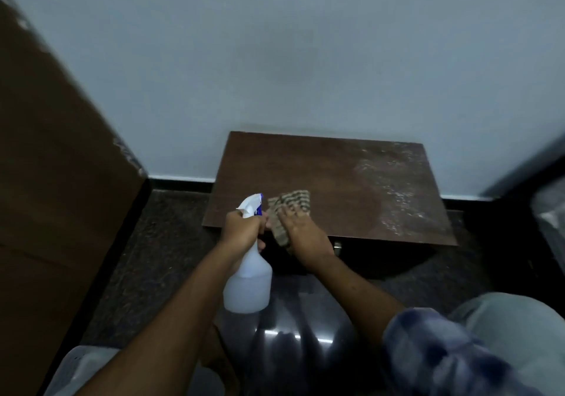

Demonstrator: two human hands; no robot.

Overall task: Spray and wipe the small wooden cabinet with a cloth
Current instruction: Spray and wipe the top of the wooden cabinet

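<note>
The small dark wooden cabinet point(330, 175) stands against the pale wall, its top seen from above. Its right part carries a patch of wet spray droplets point(394, 190). My left hand point(243, 230) grips the neck of a translucent white spray bottle point(249, 285) with a white and blue nozzle, held just off the cabinet's front left corner. My right hand point(302, 236) presses a beige checked cloth point(290, 206) flat onto the cabinet top near its front left edge. Part of the cloth hangs over the front edge under my palm.
A tall brown wooden panel point(58, 197) stands at the left. The floor point(159, 242) in front is dark and speckled. A small metal latch point(337, 247) shows on the cabinet's front. A dark object edges in at the right point(544, 187). My knee point(513, 328) is at the lower right.
</note>
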